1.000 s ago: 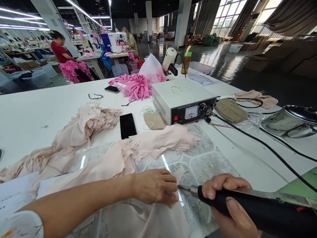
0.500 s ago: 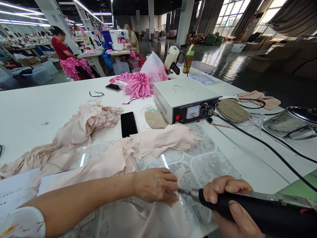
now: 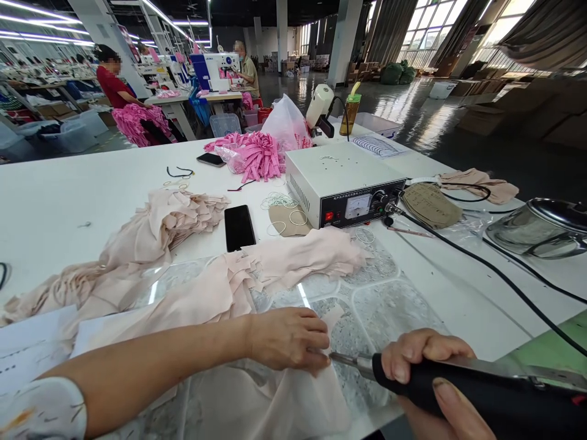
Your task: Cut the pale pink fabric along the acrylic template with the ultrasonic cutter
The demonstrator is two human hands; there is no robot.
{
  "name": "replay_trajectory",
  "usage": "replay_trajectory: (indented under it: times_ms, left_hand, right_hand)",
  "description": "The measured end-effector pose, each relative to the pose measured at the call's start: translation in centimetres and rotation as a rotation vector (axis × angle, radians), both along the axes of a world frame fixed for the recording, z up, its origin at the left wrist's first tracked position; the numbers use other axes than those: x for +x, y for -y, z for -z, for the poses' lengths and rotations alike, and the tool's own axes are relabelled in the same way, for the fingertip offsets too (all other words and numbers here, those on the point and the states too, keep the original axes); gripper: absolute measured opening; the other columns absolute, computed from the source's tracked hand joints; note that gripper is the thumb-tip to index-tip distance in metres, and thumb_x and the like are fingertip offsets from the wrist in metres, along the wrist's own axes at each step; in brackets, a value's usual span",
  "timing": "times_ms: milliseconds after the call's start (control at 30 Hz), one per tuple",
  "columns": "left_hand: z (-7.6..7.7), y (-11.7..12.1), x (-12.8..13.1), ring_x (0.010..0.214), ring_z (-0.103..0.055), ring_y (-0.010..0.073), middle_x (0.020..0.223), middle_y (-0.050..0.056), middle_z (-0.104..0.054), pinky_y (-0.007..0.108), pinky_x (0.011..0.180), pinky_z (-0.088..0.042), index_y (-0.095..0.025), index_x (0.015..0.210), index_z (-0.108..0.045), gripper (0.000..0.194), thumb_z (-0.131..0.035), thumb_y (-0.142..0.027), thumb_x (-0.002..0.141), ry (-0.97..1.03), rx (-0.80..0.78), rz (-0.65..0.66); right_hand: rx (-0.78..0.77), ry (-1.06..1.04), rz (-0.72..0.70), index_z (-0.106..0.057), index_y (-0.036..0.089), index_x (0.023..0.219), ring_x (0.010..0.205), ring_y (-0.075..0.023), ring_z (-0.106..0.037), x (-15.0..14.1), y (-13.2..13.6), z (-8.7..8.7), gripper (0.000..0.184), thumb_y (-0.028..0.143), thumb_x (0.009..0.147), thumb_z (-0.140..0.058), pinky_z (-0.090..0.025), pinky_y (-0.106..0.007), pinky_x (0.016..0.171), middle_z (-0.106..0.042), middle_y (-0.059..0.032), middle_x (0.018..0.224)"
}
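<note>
My right hand (image 3: 435,373) is wrapped round the black handle of a hand-held ultrasonic welder (image 3: 486,391). Its slim metal tip points left and ends right by the fingertips of my left hand (image 3: 293,339). Bent and pressed together, those left fingers hold down a thin pale pink fabric piece (image 3: 284,400) on a clear-covered, stone-patterned mat (image 3: 380,305). The fingertips partly hide the spot where tip and fabric come together, so contact is unclear. Just beyond my left hand lies a stack of the same pale fabric pieces (image 3: 307,260).
A control box (image 3: 346,177) with a dial stands behind the mat; its black cable (image 3: 481,263) runs along the right. Around it are a phone (image 3: 239,228), a pile of pale fabric (image 3: 156,226), pink strips (image 3: 259,156), and a glass pot (image 3: 541,226). Two people sit farther back.
My right hand and the welder have shifted slightly right and down, drawing the tip a little back from the left fingers. My left hand stays nearly still on the fabric.
</note>
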State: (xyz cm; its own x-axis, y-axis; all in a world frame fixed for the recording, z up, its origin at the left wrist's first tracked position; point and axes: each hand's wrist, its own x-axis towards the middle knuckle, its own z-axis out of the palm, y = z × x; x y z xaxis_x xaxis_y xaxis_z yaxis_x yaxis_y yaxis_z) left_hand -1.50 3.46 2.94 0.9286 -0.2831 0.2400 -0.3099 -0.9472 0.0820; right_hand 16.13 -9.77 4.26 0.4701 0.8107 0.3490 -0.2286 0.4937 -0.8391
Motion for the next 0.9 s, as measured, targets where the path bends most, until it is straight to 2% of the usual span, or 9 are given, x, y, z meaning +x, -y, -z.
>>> replay_trajectory:
  times_ms: [267, 467, 600, 700, 767, 900]
  left_hand:
    - [-0.2, 0.1, 0.0, 0.097, -0.056, 0.0207, 0.087, 0.005, -0.063, 0.033, 0.087, -0.043, -0.018, 0.099, -0.066, 0.021, -0.049, -0.031, 0.099, -0.112, 0.026, -0.009]
    - [-0.2, 0.1, 0.0, 0.095, -0.057, 0.0213, 0.084, 0.005, -0.062, 0.033, 0.088, -0.044, -0.016, 0.099, -0.065, 0.015, -0.057, -0.028, 0.095, -0.070, 0.008, -0.003]
    - [-0.2, 0.1, -0.3, 0.097, -0.058, 0.0198, 0.085, 0.006, -0.063, 0.029, 0.090, -0.043, -0.017, 0.099, -0.066, 0.013, -0.056, -0.024, 0.095, -0.060, -0.039, -0.040]
    - [-0.2, 0.4, -1.1, 0.106, -0.057, 0.0180, 0.097, 0.006, -0.067, 0.027, 0.098, -0.040, -0.019, 0.104, -0.065, 0.015, -0.052, -0.021, 0.097, -0.070, -0.082, -0.153]
    - [-0.2, 0.9, -1.9, 0.115, -0.054, 0.0192, 0.111, 0.007, -0.066, 0.030, 0.105, -0.036, -0.019, 0.109, -0.064, 0.018, -0.053, -0.027, 0.097, -0.085, -0.091, -0.222]
    - [0.3, 2.4, -3.0, 0.130, -0.044, 0.0239, 0.136, 0.008, -0.053, 0.040, 0.113, -0.028, -0.022, 0.124, -0.057, 0.033, -0.050, -0.040, 0.098, -0.145, -0.031, -0.282]
  right_hand:
    - [0.006, 0.035, -0.015, -0.054, 0.022, 0.086, 0.052, -0.0110, -0.053, -0.2, 0.2, 0.0, 0.007, 0.029, 0.086, -0.057, -0.051, -0.028, 0.047, -0.051, 0.0011, 0.073]
    - [0.014, 0.041, -0.024, -0.053, 0.022, 0.085, 0.053, -0.0110, -0.054, -0.4, 0.1, 0.0, 0.007, 0.027, 0.085, -0.058, -0.051, -0.028, 0.048, -0.052, 0.0010, 0.074]
    - [-0.008, -0.034, 0.060, -0.055, 0.021, 0.084, 0.052, -0.0107, -0.052, 0.0, 0.4, 0.1, 0.010, 0.029, 0.081, -0.060, -0.050, -0.027, 0.047, -0.052, 0.0012, 0.071]
    - [-0.048, -0.165, 0.188, -0.054, 0.020, 0.078, 0.051, -0.0104, -0.049, 0.8, 1.1, 0.2, 0.013, 0.030, 0.073, -0.062, -0.047, -0.027, 0.046, -0.049, 0.0022, 0.068]
    - [-0.081, -0.271, 0.242, -0.053, 0.021, 0.077, 0.052, -0.0105, -0.046, 1.4, 1.9, 0.6, 0.015, 0.029, 0.068, -0.062, -0.046, -0.027, 0.046, -0.046, 0.0024, 0.069]
    - [-0.102, -0.413, 0.212, -0.049, 0.023, 0.082, 0.055, -0.0109, -0.044, 1.8, 3.7, 1.7, 0.016, 0.027, 0.069, -0.057, -0.045, -0.026, 0.048, -0.042, 0.0024, 0.072]
